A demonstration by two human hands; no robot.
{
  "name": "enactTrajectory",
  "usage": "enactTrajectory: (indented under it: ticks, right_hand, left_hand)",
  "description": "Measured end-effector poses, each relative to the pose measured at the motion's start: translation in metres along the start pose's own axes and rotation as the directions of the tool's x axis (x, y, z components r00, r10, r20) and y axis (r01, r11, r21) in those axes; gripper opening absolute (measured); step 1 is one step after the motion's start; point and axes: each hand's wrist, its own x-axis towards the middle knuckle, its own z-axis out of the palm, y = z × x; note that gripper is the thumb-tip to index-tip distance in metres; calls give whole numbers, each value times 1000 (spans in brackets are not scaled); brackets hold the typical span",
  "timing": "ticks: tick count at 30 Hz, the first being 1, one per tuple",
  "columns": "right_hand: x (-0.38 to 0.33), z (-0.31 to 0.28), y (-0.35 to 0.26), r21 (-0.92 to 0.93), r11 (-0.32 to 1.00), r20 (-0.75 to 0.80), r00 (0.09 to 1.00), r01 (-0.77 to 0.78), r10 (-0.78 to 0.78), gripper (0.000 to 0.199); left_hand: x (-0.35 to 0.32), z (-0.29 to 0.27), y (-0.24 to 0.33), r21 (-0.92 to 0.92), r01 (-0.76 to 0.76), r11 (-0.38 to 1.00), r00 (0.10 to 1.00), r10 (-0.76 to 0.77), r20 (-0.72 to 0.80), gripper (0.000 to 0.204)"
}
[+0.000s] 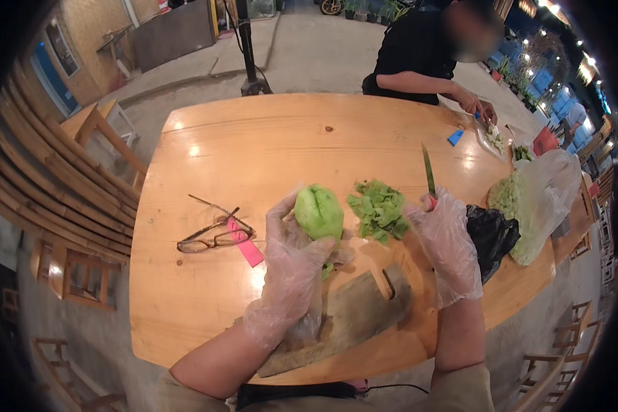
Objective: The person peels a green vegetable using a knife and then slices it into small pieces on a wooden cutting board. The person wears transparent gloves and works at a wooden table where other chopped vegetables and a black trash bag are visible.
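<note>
My left hand [292, 250], in a clear plastic glove, is closed around a pale green chayote [319, 211] with a deep crease down its side. In my gloved right hand [443, 226] is a knife [428, 172], its blade pointing up and away from me; the fingers wrap its red handle. Between the two hands lies a heap of green peelings [379, 209] on the wooden table. Below them, nearer to me, a worn wooden cutting board [353, 319] lies at a slant, partly under my left wrist.
Eyeglasses [216, 237] with a pink tag [246, 244] lie on the left of the table [268, 137]. At right are a black plastic bag [491, 240] and a clear bag [549, 199] beside chopped green pieces [507, 196]. Across the far right corner, another person [419, 55] cuts something pale.
</note>
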Motion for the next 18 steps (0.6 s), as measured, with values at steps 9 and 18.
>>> enactTrajectory:
  ticks: [9, 18]
  right_hand:
    - [1, 5, -11, 170, 977, -108, 988, 129, -112, 40]
    - [-6, 8, -28, 318, 948, -21, 1000, 28, -22, 31]
  left_hand:
    - [-4, 1, 6, -126, 111, 986, 988, -96, 117, 78]
    - [2, -8, 13, -314, 285, 906, 868, -105, 486, 77]
